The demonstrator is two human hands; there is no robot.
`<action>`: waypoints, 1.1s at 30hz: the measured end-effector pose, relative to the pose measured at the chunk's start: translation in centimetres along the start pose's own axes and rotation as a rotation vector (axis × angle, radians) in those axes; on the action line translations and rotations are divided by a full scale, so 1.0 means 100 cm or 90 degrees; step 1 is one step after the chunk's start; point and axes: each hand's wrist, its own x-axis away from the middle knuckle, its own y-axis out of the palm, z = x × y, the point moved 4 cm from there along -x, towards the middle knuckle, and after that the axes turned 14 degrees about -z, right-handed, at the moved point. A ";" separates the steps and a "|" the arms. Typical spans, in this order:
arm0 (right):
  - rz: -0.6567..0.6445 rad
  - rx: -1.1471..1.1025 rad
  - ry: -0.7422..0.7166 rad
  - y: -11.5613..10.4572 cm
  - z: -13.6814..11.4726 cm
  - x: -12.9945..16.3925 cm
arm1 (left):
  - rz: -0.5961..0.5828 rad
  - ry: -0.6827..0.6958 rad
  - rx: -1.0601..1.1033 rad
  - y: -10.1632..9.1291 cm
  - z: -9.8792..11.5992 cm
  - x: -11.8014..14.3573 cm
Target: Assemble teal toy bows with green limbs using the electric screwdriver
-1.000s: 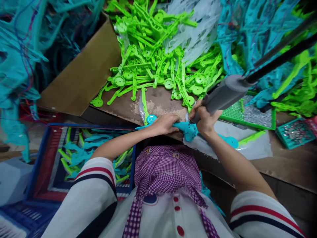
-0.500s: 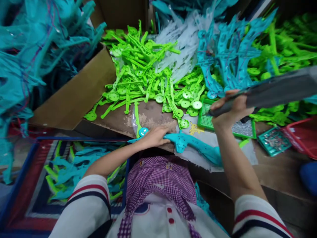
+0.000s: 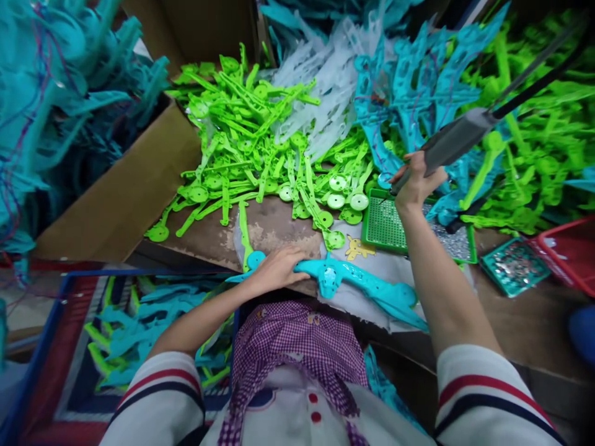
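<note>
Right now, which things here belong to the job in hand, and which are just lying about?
Seemingly in the job:
teal part, held by the left hand
grey tool, gripped by the right hand
green tray of small silvery pieces, near the tool's tip

Seemingly just lying about, untouched by the hands:
pile of lime-green pieces
cardboard box
red tray

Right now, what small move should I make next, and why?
Perhaps lower the grey cylindrical tool to the green perforated plastic tray: your right hand points its tip there, while your left hand holds the long turquoise plastic part.
</note>
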 end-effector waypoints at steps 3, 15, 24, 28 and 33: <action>0.002 0.003 -0.004 -0.002 0.001 -0.001 | -0.002 0.003 -0.001 -0.001 0.001 0.000; 0.010 -0.023 -0.066 -0.009 -0.022 -0.010 | 0.006 0.012 0.004 -0.003 0.003 0.001; -0.189 -0.274 0.026 0.017 -0.147 0.109 | -0.005 0.052 0.035 -0.003 0.003 -0.002; -0.326 -0.303 0.128 0.045 -0.159 0.178 | -0.007 0.047 0.043 -0.002 0.001 -0.004; -0.298 -0.263 0.140 0.045 -0.150 0.193 | -0.007 0.047 0.031 -0.003 0.002 -0.005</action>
